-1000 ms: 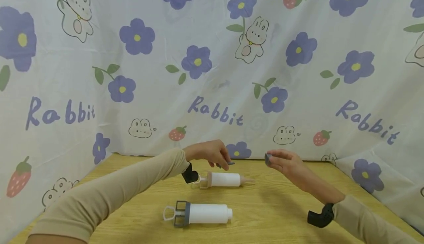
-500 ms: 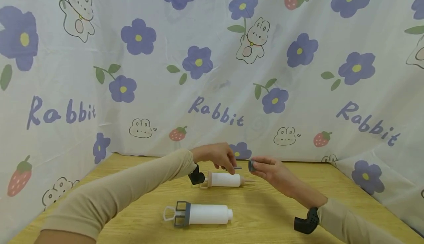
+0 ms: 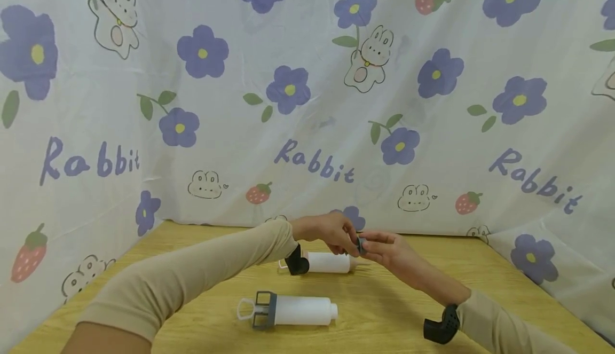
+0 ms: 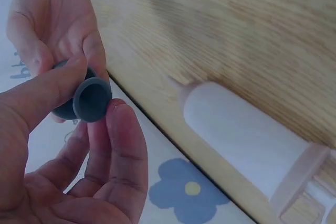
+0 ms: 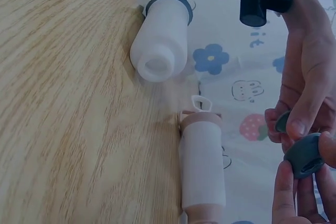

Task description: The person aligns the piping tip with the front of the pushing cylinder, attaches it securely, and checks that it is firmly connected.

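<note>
My left hand pinches a small dark grey nozzle, its wide hollow end facing the left wrist camera. Between the fingers and thumb of my right hand is a dark grey round cap. The two grey parts are close together in mid-air; whether they touch I cannot tell. Below the hands lies a white-barrelled piping syringe with a beige collar and pointed tip, partly hidden by the left wrist. Nearer the front, a second piping syringe with a grey collar and pull handle lies on its side, its short neck bare.
Both syringes lie on a wooden table. A printed curtain with flowers and rabbits hangs behind its back edge and along the sides. Black wrist cameras sit on both wrists.
The right hand has moved left with the cap, and the left hand has moved right with the nozzle. Both hands now meet above the beige-collared syringe. The syringes have stayed put.
</note>
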The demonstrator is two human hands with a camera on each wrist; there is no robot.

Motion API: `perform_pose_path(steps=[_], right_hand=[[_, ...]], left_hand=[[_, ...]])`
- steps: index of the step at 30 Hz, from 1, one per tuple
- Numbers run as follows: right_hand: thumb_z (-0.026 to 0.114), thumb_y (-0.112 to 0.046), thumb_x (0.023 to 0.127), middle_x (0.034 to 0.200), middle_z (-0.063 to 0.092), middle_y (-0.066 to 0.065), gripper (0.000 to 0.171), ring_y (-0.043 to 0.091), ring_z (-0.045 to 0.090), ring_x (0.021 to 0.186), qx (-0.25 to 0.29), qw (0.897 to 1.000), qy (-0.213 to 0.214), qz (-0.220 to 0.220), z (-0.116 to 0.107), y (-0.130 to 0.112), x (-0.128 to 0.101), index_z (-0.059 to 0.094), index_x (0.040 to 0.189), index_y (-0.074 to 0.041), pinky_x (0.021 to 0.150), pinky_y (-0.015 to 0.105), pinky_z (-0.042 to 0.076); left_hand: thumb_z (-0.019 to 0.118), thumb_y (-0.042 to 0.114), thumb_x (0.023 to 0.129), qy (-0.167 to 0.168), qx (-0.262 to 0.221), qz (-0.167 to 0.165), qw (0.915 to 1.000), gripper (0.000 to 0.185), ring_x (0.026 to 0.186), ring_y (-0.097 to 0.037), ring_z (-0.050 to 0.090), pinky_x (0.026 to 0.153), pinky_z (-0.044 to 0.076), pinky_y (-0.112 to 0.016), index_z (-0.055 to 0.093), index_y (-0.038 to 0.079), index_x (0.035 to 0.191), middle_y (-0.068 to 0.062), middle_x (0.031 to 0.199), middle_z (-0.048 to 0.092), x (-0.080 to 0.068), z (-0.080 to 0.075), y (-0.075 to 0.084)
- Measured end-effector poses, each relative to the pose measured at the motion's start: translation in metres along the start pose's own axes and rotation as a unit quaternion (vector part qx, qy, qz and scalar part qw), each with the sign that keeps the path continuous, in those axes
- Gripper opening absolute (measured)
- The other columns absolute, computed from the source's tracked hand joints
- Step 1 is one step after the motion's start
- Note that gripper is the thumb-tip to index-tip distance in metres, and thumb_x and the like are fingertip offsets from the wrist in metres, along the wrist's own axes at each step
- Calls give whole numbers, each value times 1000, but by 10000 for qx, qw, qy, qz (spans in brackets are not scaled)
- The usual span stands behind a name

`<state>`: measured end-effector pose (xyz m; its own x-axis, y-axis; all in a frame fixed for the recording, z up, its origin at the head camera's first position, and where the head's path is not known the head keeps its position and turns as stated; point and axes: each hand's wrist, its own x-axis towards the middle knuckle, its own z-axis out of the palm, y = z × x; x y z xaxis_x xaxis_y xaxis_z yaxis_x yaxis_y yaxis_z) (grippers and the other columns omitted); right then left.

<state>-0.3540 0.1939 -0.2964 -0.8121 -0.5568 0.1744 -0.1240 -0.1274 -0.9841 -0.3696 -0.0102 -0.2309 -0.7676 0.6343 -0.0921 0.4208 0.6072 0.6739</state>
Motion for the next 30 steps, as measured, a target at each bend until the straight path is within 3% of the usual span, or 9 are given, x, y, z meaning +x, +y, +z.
perform_pose_path(steps=[4,11,17,24,30], right_hand=[[46,-9,93,120,51,7,37,13,56,107,9,10000,-25,-39,-3,-2,0,42,127,4,97,32,40],[45,-9,93,116,56,-1,33,11,55,108,102,9999,-18,-46,-4,-2,-3,46,125,0,96,29,42],[45,-11,93,115,57,-2,30,11,55,109,120,9999,-15,-28,-3,-1,-4,49,122,-2,96,29,41],[43,-9,94,109,59,-3,20,12,57,103,406,9992,16,-26,-7,1,-6,57,109,-10,96,28,41],[45,-9,93,113,56,-1,25,13,56,105,302,9995,75,-103,-10,-2,-8,54,116,-7,96,29,41]], left_hand=[[74,14,72,16,-441,4,9990,34,80,-29,64,72,53,-35,60,4,102,-10,82,64,2,0,0],[70,11,76,-190,-1089,558,9923,41,82,-22,61,77,52,-37,49,2,110,-10,107,51,4,-1,1],[65,5,78,-336,-1591,782,9836,41,84,-22,62,78,52,-35,45,1,114,-14,104,54,5,3,-1],[59,-4,78,-470,-1693,1157,9776,43,88,-23,59,83,50,-37,45,2,118,-15,105,52,5,9,-3],[57,1,83,-585,-1824,1135,9749,40,90,-23,60,81,50,-38,42,3,120,-17,107,53,6,7,-3]])
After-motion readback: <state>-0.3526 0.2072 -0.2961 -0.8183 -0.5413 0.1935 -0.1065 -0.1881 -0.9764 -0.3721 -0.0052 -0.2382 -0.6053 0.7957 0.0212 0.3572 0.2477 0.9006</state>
